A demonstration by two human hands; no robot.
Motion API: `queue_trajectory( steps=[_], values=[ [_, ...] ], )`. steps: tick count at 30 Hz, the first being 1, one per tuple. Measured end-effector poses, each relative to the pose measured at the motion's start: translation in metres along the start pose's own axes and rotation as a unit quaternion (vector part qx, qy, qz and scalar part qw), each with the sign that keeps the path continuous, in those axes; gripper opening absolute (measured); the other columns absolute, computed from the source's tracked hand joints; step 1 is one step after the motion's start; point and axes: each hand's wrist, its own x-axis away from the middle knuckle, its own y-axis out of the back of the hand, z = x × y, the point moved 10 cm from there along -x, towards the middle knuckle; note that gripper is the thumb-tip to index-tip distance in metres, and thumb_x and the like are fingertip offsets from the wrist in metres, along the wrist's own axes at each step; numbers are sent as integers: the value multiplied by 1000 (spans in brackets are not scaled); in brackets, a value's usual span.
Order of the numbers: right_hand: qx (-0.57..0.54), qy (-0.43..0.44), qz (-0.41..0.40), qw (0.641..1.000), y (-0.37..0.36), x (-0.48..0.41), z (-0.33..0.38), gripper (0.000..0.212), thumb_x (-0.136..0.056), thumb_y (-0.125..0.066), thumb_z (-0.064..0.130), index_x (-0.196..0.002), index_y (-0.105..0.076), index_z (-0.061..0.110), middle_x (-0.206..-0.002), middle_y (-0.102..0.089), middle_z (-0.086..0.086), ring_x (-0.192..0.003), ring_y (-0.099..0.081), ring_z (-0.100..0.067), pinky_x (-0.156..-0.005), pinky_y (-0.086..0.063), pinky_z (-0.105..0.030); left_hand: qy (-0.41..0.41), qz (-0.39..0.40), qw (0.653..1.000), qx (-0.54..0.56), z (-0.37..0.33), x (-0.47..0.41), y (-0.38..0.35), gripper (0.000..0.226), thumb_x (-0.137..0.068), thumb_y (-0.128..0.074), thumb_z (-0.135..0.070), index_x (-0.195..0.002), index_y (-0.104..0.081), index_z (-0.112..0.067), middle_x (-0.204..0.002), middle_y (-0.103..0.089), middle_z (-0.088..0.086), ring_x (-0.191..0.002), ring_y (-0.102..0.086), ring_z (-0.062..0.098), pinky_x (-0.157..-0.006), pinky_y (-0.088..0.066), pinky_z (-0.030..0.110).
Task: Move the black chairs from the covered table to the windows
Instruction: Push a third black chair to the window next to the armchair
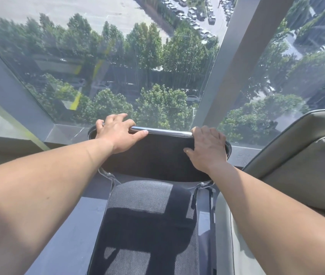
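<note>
Black mesh chair (147,211) with chrome top rail (167,132) sits just before window (118,66), left grip (118,133) and right grip (207,148) curled round that rail.

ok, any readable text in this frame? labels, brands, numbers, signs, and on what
None can be read.
black chair: no label or brand shows on the backrest, seat or chrome bar.
grey cushion: no tag in view.
parked cars seen through the window: too small to read any plates.
</note>
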Motion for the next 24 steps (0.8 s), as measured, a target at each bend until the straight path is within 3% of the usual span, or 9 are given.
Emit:
queue_trajectory(
  steps=[5, 9, 11, 15, 19, 24],
  values=[
    [28, -1, 82, 996, -3, -1, 2, 65, -90, -56, 58, -142, -36, 24, -138, -43, -3, -133, -36, -29, -110, -24, -45, -20, 37, 999, 7, 1, 2, -2, 73, -86, -35, -81, -147, -40, -41, -165, -19, -4, -151, -10, 23, -119, -5, 57],
    [47, -36, 170, 984, 2, 5, 6, 74, -91, -55, 59, -152, -27, 26, -155, -29, -6, -147, -20, -31, -119, -9, -55, -38, 63, 997, 13, 13, 30, 5, 81, -91, -37, -75, -158, -15, -35, -168, -6, -4, -154, 1, 20, -122, 3, 52],
    [52, -33, 152, 986, 15, 15, 22, 65, -94, -53, 55, -148, -33, 26, -153, -29, -8, -147, -20, -31, -120, -10, -56, -57, 51, 997, 18, 13, 50, 14, 79, -92, -36, -72, -158, -16, -33, -168, -11, -3, -154, -3, 19, -122, 1, 51],
    [81, 72, 100, 989, 47, 56, 100, 57, -92, -49, 57, -142, -41, 29, -143, -44, -1, -138, -37, -25, -112, -24, -50, -73, 35, 996, 23, 33, 99, 46, 78, -93, -38, -70, -157, -20, -31, -165, -20, -4, -153, -13, 18, -123, -8, 52],
    [89, 117, 109, 983, 94, 96, 166, 62, -93, -48, 58, -146, -38, 28, -140, -51, 0, -132, -47, -25, -111, -29, -48, -48, 10, 998, 38, 76, 159, 101, 79, -92, -39, -71, -157, -22, -29, -160, -33, -1, -147, -30, 21, -119, -23, 48],
    [107, 164, 151, 969, 159, 130, 247, 60, -97, -46, 57, -148, -38, 26, -142, -50, 0, -130, -48, -26, -109, -32, -46, 13, -12, 997, 78, 143, 260, 167, 77, -92, -41, -69, -157, -24, -30, -160, -34, -2, -145, -33, 23, -114, -32, 43]
  ],
)
